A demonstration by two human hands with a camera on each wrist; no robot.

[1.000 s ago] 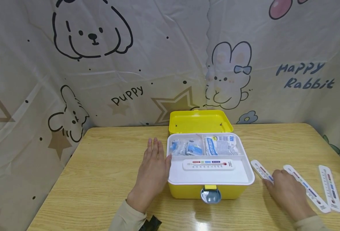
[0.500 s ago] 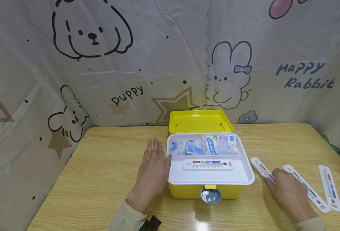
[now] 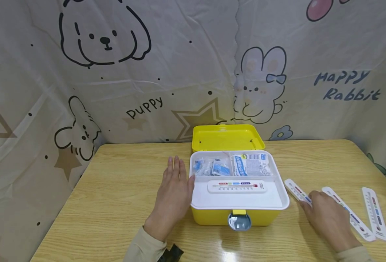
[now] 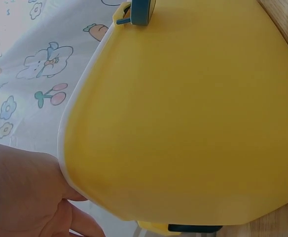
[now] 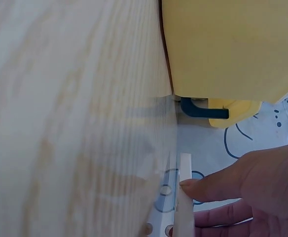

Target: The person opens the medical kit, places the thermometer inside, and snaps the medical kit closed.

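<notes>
A yellow first-aid box (image 3: 206, 217) stands mid-table with its lid (image 3: 228, 138) swung back. A white tray (image 3: 239, 202) sits in its top. On the tray lies a flat thermometer (image 3: 237, 186) with a coloured scale. My left hand (image 3: 174, 196) rests against the box's left side, fingers extended and thumb at the tray's rim, as the left wrist view also shows. To the right of the box, my right hand (image 3: 329, 218) pinches a second thermometer (image 3: 298, 190) by its edges; its lower part is hidden under the hand. The right wrist view shows the thumb on this thermometer's edge (image 5: 185, 212).
Two more thermometers, one beside the right hand (image 3: 360, 223) and one farther right (image 3: 375, 214), lie on the wooden table (image 3: 114, 189). The tray's back compartments hold bagged supplies (image 3: 212, 167) and a gauze packet (image 3: 251, 165). A latch (image 3: 239, 222) hangs at the box's front.
The thermometer under my right hand has shifted slightly, its far end a little higher in view, and the fingers moved slightly with it. My left hand and the box have stayed put.
</notes>
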